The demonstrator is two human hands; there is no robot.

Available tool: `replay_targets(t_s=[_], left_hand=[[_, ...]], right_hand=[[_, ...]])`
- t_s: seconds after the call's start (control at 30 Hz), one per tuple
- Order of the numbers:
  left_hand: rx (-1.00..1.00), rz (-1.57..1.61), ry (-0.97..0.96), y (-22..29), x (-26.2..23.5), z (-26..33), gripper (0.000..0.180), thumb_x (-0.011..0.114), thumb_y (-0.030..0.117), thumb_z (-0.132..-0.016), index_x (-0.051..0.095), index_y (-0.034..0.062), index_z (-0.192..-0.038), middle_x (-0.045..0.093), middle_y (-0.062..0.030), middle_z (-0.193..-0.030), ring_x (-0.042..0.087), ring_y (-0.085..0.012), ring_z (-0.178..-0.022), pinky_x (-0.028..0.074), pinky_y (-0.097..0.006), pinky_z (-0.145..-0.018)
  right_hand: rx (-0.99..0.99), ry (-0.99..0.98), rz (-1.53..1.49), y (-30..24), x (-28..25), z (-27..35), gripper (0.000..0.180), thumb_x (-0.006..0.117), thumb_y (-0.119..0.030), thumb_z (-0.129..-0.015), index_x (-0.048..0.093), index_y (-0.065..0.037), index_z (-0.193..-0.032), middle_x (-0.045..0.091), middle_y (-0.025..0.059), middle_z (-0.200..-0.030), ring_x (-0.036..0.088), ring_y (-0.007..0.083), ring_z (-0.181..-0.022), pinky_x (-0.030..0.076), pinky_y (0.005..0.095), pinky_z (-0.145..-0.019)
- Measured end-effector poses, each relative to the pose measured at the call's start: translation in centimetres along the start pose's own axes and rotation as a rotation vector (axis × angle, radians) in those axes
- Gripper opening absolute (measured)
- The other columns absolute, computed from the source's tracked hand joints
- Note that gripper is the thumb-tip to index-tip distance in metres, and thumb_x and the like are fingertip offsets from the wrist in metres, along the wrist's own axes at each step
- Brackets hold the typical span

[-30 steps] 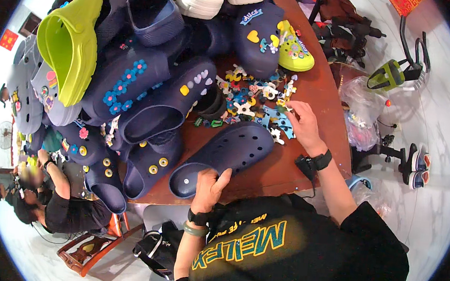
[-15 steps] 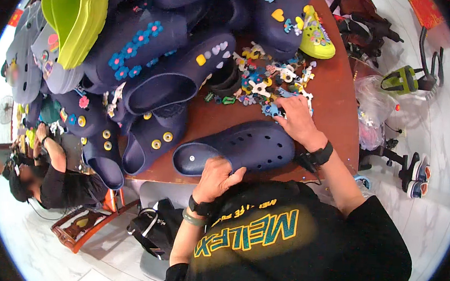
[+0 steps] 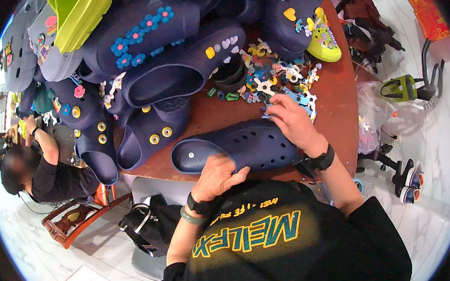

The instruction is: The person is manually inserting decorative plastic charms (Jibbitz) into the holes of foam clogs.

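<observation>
A plain navy foam clog (image 3: 238, 146) with holes lies on its side at the near edge of the brown table (image 3: 338, 110). My left hand (image 3: 218, 176) grips its near rim. My right hand (image 3: 290, 122), a black watch on the wrist, rests on the clog's toe end with its fingertips pinched at the edge of a pile of small colourful shoe charms (image 3: 277, 78). Whether a charm sits between the fingers is hidden.
Several oversized navy clogs (image 3: 180, 65) with flower and button charms crowd the left and back of the table, with a lime green clog (image 3: 77, 2) and a small yellow one (image 3: 325, 45). A seated person (image 3: 43, 171) is at lower left. A black bag (image 3: 150, 222) lies below the table.
The view has shifted closer to the table. My right hand has drawn back from the charm pile onto the clog's toe end. My left hand keeps its hold on the clog.
</observation>
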State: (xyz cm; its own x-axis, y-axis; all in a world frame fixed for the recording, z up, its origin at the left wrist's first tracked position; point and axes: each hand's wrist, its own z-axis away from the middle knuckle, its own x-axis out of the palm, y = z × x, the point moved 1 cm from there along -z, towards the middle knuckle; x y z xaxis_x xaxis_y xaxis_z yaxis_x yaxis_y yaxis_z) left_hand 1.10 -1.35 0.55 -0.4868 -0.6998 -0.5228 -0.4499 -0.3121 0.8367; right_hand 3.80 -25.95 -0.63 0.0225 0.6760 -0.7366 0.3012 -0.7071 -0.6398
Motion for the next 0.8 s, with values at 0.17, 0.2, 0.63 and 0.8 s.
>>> replay_targets(t_s=[0.17,0.2,0.63,0.8], left_hand=[[-0.020,-0.015,-0.036,-0.2,0.2,0.4,0.031,0.062,0.028,-0.084,0.060,0.0021,-0.068,0.058,-0.0175,-0.064,0.057,-0.0371,-0.062,0.043,-0.044,-0.056],[-0.024,-0.003,-0.027,0.2,0.2,0.4,0.031,0.062,0.028,-0.084,0.059,0.0020,-0.067,0.058,-0.0177,-0.063,0.057,-0.0371,-0.061,0.043,-0.044,-0.056],[0.000,-0.050,-0.008,-1.1,0.3,0.1,0.031,0.063,0.027,-0.084,0.059,0.0021,-0.066,0.058,-0.0175,-0.061,0.056,-0.0371,-0.057,0.042,-0.044,-0.053],[0.191,-0.489,-0.175,0.0,-0.8,1.3,0.024,0.063,0.028,-0.080,0.058,0.0100,-0.065,0.057,-0.0132,-0.058,0.055,-0.0329,-0.051,0.041,-0.045,-0.046]], right_hand=[[-0.191,0.120,0.073,-2.3,-0.9,-0.8,0.019,0.068,-0.001,-0.072,0.063,-0.007,-0.090,0.060,0.0066,-0.098,0.057,0.0271,-0.098,0.046,0.0366,-0.083],[-0.280,0.136,0.076,-3.0,-0.7,-0.8,0.019,0.069,-0.002,-0.072,0.063,-0.008,-0.089,0.060,0.0056,-0.097,0.056,0.0263,-0.099,0.046,0.0366,-0.084],[-0.246,-0.174,-0.241,-2.6,2.3,-0.6,0.024,0.060,-0.007,-0.080,0.065,-0.007,-0.102,0.061,0.0109,-0.103,0.054,0.0300,-0.101,0.044,0.0397,-0.087],[-0.314,-0.235,-0.069,-5.6,0.6,-1.3,0.026,0.055,-0.012,-0.080,0.066,-0.010,-0.104,0.060,0.0083,-0.107,0.051,0.0297,-0.098,0.041,0.0403,-0.082]])
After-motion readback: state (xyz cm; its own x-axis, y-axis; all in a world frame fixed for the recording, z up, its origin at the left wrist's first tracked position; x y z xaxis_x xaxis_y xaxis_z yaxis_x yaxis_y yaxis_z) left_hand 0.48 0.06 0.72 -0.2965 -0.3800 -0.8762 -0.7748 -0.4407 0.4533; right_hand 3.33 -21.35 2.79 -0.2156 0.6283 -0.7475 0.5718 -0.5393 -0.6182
